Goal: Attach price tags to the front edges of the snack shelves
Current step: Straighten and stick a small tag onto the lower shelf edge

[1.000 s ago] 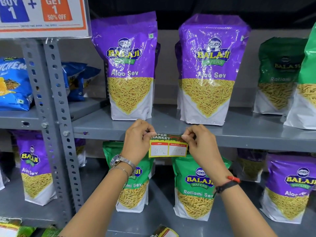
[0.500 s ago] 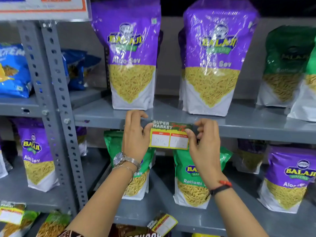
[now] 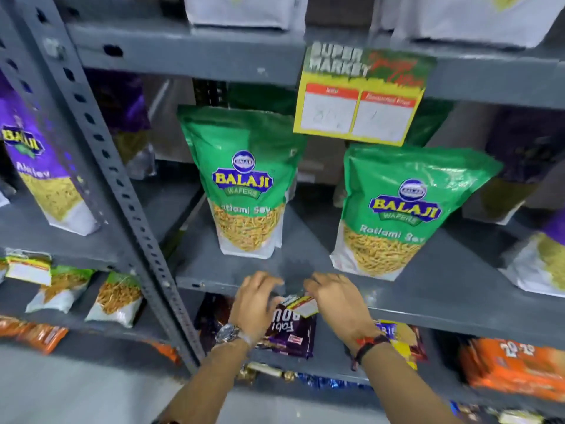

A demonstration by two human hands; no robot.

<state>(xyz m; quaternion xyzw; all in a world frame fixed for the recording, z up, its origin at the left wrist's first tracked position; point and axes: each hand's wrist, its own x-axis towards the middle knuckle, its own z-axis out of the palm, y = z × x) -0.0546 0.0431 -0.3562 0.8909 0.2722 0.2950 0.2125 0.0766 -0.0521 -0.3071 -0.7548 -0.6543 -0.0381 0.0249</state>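
— Hands first: where are they seen?
— Low in the centre of the frame. The left hand (image 3: 255, 296) and the right hand (image 3: 331, 296) are held against the front edge of the middle shelf (image 3: 428, 307), close together.
— What is gripped?
— A small price tag (image 3: 301, 302) is pinched between them; the fingers of both are curled loosely around its ends, and most of it is covered. Whether it is stuck to the edge cannot be told.
— Is another tag visible?
— Yes, a large tag (image 3: 362, 96) marked "Super Market" is fixed to the front edge of the upper shelf (image 3: 189, 56), upper right of centre, tilted slightly.
— What is stood on the middle shelf?
— Two green Ratlami Sev pouches (image 3: 249, 182) are set upright, well apart. A dark purple packet (image 3: 290, 335) is seen just below the hands.
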